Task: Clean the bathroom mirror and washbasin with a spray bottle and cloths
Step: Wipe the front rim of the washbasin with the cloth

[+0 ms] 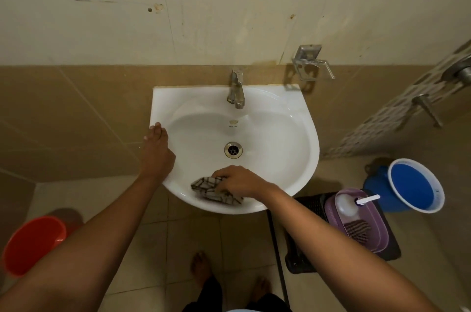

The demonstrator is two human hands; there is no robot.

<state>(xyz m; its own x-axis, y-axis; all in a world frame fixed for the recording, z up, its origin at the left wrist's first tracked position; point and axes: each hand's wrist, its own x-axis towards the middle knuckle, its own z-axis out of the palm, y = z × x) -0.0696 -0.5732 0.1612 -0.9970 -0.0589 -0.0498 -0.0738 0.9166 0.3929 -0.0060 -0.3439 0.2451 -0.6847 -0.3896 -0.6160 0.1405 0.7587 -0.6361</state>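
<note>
White washbasin [293, 133] on tan tiled wall [76, 113], pale tiled floor [178, 235] beneath.

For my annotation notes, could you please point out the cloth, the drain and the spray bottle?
cloth [211, 190]: head view, checked fabric left of the right hand.
drain [233, 150]: head view, centre of the metal ring.
spray bottle [347, 203]: head view, white body.

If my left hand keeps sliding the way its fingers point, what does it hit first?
Probably nothing on the washbasin itself: the left hand points along the left rim toward the back, so the brown wall tiles would likely come first. Depth is unclear.
</note>
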